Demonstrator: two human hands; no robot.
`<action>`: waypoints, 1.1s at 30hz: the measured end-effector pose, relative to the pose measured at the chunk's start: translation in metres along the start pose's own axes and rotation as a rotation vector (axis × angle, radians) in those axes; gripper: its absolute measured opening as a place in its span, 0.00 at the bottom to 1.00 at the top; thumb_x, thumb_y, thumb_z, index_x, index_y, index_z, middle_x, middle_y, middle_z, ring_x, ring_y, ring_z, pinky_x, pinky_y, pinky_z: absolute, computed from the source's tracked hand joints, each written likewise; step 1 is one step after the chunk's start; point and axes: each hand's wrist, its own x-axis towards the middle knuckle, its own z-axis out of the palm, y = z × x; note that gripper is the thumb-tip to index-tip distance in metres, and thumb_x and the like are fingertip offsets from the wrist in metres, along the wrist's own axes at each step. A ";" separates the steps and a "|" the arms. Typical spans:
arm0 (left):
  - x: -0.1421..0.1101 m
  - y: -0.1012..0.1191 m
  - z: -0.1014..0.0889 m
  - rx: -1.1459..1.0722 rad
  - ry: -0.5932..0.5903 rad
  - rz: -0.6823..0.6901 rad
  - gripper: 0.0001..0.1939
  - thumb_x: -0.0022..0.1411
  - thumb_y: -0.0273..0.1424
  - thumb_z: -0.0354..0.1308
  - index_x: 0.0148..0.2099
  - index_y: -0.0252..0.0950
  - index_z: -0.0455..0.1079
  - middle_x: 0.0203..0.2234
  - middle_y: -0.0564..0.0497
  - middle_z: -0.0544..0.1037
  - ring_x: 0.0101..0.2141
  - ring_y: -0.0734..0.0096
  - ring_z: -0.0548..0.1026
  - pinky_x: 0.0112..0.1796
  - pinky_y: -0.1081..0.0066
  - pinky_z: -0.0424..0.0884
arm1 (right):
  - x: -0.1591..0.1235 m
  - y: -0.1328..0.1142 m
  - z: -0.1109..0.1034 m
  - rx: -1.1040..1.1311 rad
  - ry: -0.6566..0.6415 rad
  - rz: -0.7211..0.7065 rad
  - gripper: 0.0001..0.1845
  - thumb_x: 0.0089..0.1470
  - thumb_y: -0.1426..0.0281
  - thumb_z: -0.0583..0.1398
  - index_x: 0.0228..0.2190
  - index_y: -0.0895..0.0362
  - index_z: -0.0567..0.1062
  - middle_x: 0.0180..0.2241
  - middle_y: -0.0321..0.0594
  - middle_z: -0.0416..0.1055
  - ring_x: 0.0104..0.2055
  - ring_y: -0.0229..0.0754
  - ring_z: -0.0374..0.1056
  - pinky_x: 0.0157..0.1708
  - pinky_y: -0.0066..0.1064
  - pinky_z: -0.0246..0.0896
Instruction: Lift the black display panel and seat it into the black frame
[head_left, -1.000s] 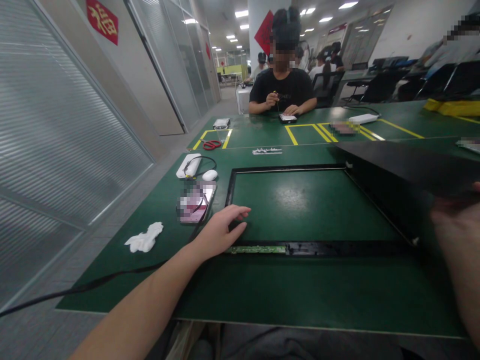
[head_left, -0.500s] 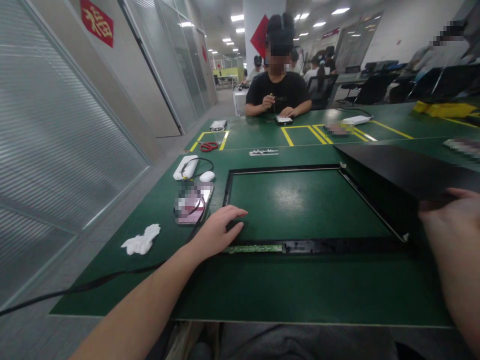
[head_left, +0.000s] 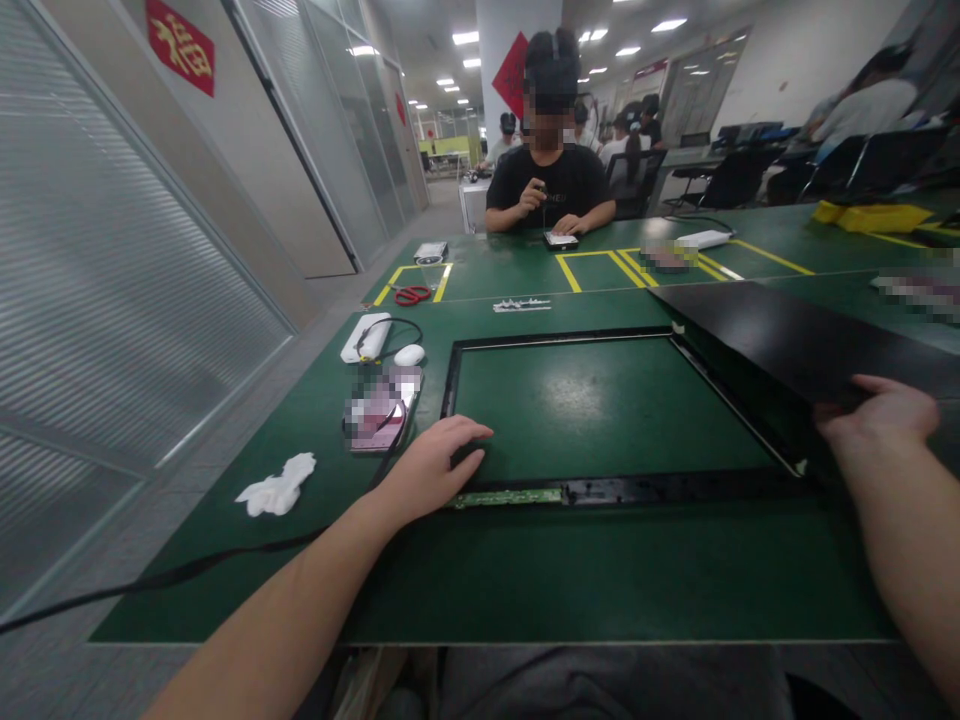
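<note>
A black rectangular frame (head_left: 637, 489), like a monitor bezel, lies flat on the green table. A narrow green circuit board (head_left: 510, 497) sits along its near bar, toward the left. My left hand (head_left: 431, 465) rests over the frame's near left corner, fingers stretched and holding nothing. On the right, my right hand (head_left: 874, 415) grips the near edge of a large flat black panel (head_left: 787, 335). The panel is tilted above the table, its left corner close to the frame's far right corner. White bits show at the frame's two right corners.
Left of the frame lie a phone (head_left: 382, 410), a white mouse-like object (head_left: 410, 355), a white power bank (head_left: 365, 338) and a crumpled tissue (head_left: 277, 485). Red-handled scissors (head_left: 412, 295) and white strips (head_left: 522, 305) lie farther back. A person (head_left: 551, 185) sits opposite, working on a small device.
My right hand and the black panel have shifted slightly left in view, and more of the hand shows. The left hand stays at the frame's corner. The whole view has moved a little.
</note>
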 end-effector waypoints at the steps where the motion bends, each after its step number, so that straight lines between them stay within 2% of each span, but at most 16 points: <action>1: 0.000 -0.001 0.000 0.002 0.000 0.005 0.13 0.68 0.30 0.54 0.52 0.37 0.73 0.47 0.44 0.79 0.49 0.59 0.76 0.53 0.59 0.72 | -0.001 0.000 0.000 -0.010 -0.009 0.002 0.09 0.47 0.82 0.50 0.26 0.59 0.67 0.35 0.41 0.68 0.35 0.40 0.72 0.17 0.25 0.66; 8: 0.001 0.004 -0.002 0.021 -0.038 -0.010 0.14 0.68 0.30 0.54 0.52 0.37 0.74 0.48 0.45 0.79 0.50 0.60 0.76 0.53 0.59 0.72 | -0.002 0.004 0.001 -0.037 -0.053 0.029 0.11 0.47 0.84 0.50 0.28 0.60 0.67 0.35 0.40 0.69 0.32 0.36 0.71 0.21 0.26 0.70; 11: 0.001 0.006 -0.003 0.029 -0.044 -0.011 0.13 0.68 0.29 0.54 0.52 0.37 0.74 0.47 0.44 0.79 0.50 0.59 0.76 0.54 0.59 0.72 | 0.000 0.004 0.001 -0.056 -0.045 0.030 0.11 0.46 0.83 0.51 0.29 0.60 0.68 0.35 0.41 0.69 0.31 0.37 0.70 0.18 0.26 0.68; 14: 0.001 0.004 -0.001 0.029 -0.014 0.008 0.13 0.67 0.29 0.54 0.52 0.37 0.73 0.47 0.44 0.79 0.50 0.59 0.76 0.54 0.59 0.71 | 0.001 0.003 0.001 -0.077 -0.033 0.034 0.10 0.46 0.83 0.51 0.29 0.60 0.69 0.35 0.42 0.68 0.31 0.39 0.70 0.16 0.26 0.66; 18: 0.000 0.001 -0.002 0.044 0.026 -0.016 0.15 0.68 0.31 0.54 0.54 0.38 0.73 0.50 0.43 0.76 0.52 0.58 0.74 0.55 0.57 0.71 | -0.001 0.003 0.001 -0.086 -0.035 0.035 0.11 0.46 0.84 0.50 0.29 0.59 0.68 0.35 0.42 0.68 0.32 0.39 0.71 0.17 0.26 0.68; 22: 0.001 -0.003 -0.011 0.155 0.089 -0.118 0.18 0.66 0.32 0.54 0.57 0.36 0.72 0.53 0.40 0.75 0.54 0.53 0.72 0.56 0.52 0.69 | 0.007 0.005 0.001 -0.102 -0.036 0.027 0.11 0.44 0.84 0.50 0.28 0.59 0.67 0.36 0.43 0.67 0.33 0.40 0.71 0.17 0.27 0.69; 27: 0.002 -0.025 -0.032 0.398 0.140 -0.299 0.24 0.67 0.35 0.53 0.62 0.32 0.68 0.58 0.36 0.73 0.58 0.47 0.70 0.59 0.48 0.64 | 0.018 0.007 -0.001 -0.129 -0.075 0.015 0.11 0.41 0.83 0.52 0.29 0.58 0.66 0.36 0.43 0.68 0.34 0.42 0.71 0.16 0.28 0.68; 33: 0.002 -0.034 -0.049 0.572 0.130 -0.546 0.27 0.69 0.34 0.49 0.67 0.32 0.62 0.59 0.36 0.73 0.60 0.44 0.69 0.64 0.35 0.50 | 0.009 0.006 -0.001 -0.071 -0.088 0.018 0.11 0.43 0.83 0.50 0.29 0.59 0.66 0.36 0.44 0.67 0.34 0.41 0.71 0.15 0.27 0.68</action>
